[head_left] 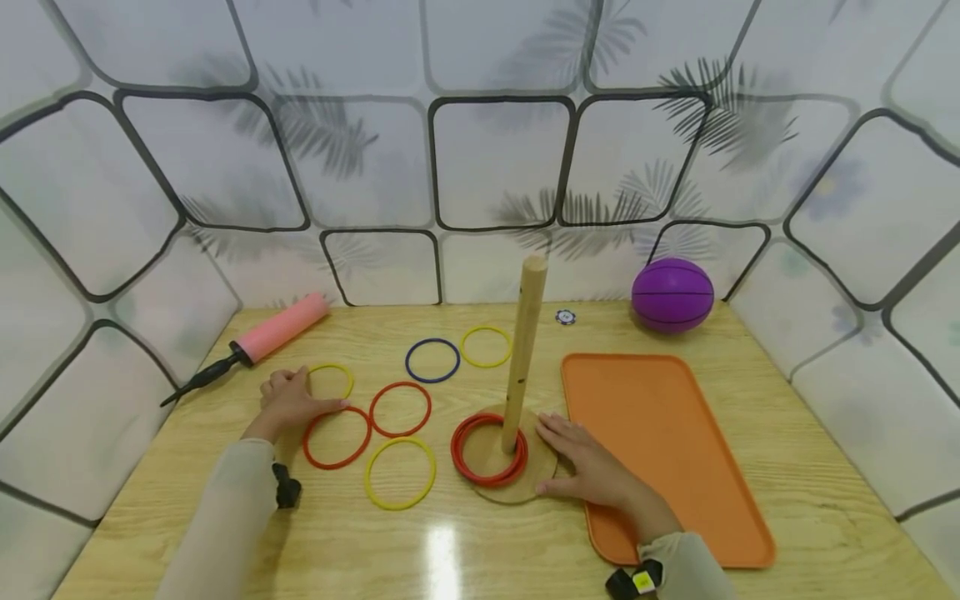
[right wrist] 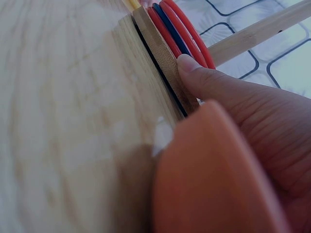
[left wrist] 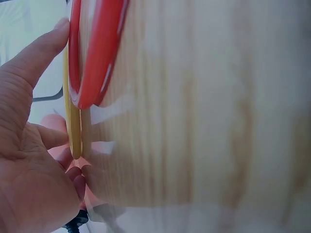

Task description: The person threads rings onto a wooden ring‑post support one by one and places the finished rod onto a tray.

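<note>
My left hand (head_left: 288,404) is at a yellow ring (head_left: 350,379) lying on the table. In the left wrist view its fingers reach the rim of the yellow ring (left wrist: 73,131), while the outstretched thumb is beside a red ring (left wrist: 97,53). My right hand (head_left: 588,462) rests at the right edge of a round wooden base (head_left: 517,493), fingers spread, with the thumb (right wrist: 192,65) on its rim. A wooden post (head_left: 527,333) rises from that base. Stacked around the post are several rings (head_left: 456,457), red with a blue one among them.
More rings lie mid-table: red (head_left: 372,410), blue (head_left: 408,371) and yellow (head_left: 370,483). An orange tray (head_left: 660,442) sits under the right forearm. Behind are a pink hand pump (head_left: 285,327), a purple ball (head_left: 672,294) and a small chip (head_left: 566,317). Patterned walls enclose the table.
</note>
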Demonstrator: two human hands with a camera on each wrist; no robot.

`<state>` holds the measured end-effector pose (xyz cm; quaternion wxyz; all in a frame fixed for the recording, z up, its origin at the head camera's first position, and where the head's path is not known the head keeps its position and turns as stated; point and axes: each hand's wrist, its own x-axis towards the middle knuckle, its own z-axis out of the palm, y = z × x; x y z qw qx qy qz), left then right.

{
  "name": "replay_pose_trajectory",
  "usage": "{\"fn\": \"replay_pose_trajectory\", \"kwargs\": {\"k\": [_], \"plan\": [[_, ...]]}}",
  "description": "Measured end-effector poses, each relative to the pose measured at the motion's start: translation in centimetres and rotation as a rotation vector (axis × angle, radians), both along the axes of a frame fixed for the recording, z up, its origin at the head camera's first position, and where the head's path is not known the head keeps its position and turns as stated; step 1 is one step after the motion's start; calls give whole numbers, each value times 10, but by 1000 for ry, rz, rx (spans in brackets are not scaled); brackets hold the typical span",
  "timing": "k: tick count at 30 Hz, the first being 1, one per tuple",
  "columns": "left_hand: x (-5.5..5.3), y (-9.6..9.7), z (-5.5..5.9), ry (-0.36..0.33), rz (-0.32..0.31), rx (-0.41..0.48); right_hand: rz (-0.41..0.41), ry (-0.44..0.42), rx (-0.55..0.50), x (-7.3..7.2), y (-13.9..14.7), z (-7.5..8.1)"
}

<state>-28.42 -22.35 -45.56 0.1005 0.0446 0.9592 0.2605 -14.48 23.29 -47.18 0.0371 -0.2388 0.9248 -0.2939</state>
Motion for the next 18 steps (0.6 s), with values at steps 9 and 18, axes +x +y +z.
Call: {"fn": "replay_pose_trajectory", "kwargs": {"k": [9, 18], "plan": [[-2, 1, 5, -29, -3, -30, -4, -1, 4, 0, -1, -2], [-2, 5, 7, -42, 3, -45, -3, 6, 14, -1, 1, -4]]}}
